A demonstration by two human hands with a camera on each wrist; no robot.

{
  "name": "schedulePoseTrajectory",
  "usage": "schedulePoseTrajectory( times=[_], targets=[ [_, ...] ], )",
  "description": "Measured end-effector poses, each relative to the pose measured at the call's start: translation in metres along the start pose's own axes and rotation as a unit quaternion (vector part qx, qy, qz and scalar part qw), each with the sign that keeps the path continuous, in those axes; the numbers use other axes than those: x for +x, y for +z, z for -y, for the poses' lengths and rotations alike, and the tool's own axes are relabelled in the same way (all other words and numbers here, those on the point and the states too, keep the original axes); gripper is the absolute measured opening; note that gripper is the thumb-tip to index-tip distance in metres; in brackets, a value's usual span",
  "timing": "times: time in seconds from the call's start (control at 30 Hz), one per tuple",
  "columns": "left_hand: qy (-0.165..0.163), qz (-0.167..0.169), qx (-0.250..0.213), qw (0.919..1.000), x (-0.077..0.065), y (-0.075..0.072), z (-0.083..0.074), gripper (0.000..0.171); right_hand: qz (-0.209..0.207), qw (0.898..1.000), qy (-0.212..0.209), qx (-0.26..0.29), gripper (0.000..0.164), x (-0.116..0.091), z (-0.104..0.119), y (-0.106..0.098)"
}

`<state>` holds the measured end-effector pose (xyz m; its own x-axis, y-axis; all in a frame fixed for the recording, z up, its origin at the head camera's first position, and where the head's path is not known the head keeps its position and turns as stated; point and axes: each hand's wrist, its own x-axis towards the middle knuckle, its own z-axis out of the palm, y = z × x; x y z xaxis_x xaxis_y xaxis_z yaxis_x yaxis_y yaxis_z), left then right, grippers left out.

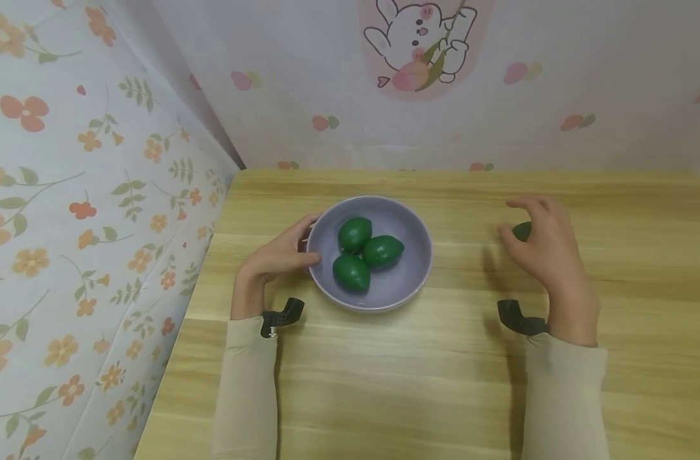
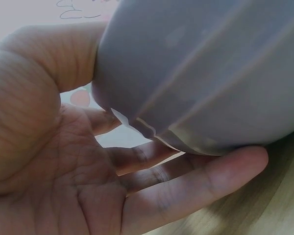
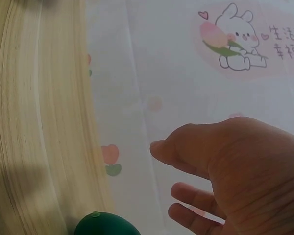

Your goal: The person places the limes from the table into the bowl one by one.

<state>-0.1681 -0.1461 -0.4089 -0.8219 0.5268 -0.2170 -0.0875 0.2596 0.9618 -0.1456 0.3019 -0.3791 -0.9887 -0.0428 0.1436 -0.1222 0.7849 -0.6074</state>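
Observation:
A round lavender bowl stands on the wooden table, three dark green limes lying together inside it. My left hand grips the bowl's left side in the head view, thumb at the rim. The left wrist view shows that hand's fingers spread under the bowl's ribbed outer wall. Well to the right of the bowl, my right hand hovers over another lime, thumb and fingers apart and nothing held. That lime shows at the bottom edge of the right wrist view, apart from the fingertips.
A pale cloth with a rabbit print hangs behind the table's back edge. At the left hangs a flowered cloth. Both wrists carry black camera mounts jutting inward. Bare wood tabletop lies between the forearms.

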Motion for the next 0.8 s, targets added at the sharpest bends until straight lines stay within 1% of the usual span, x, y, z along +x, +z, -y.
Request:
schedulePoseTrajectory(
  times=[0.33,0.8],
  targets=[
    [-0.001,-0.003,0.005,1.0000,-0.002,0.002,-0.002,0.091,0.000,1.000,0.012,0.003,0.048,0.001,-0.008,0.000],
    [-0.007,-0.006,0.011,0.9999,-0.002,0.001,-0.003,0.090,0.002,1.000,0.029,0.010,0.050,-0.001,-0.022,-0.007]
  ],
)
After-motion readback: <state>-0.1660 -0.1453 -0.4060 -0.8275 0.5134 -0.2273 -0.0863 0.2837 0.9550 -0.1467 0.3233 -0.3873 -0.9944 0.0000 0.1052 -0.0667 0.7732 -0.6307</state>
